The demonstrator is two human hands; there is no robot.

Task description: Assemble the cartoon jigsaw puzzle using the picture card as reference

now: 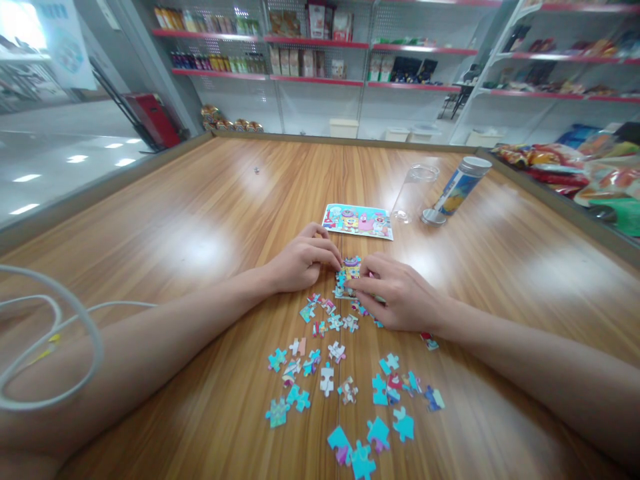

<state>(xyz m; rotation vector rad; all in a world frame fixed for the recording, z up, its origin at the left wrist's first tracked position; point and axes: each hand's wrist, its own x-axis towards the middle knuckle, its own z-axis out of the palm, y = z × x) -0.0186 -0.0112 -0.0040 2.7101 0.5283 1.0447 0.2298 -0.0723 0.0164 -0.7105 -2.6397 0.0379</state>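
Puzzle section [352, 269] between both hands [303, 260]

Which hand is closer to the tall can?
The right hand. It is on the near side of the can, slightly left; the left hand is farther left.

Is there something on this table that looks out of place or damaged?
Nothing looks plainly damaged. One small thing lies alone on the table, well beyond the pieces, so it seems out of place; it is too small to identify. A cable loops loosely by the left arm, a bit untidy.
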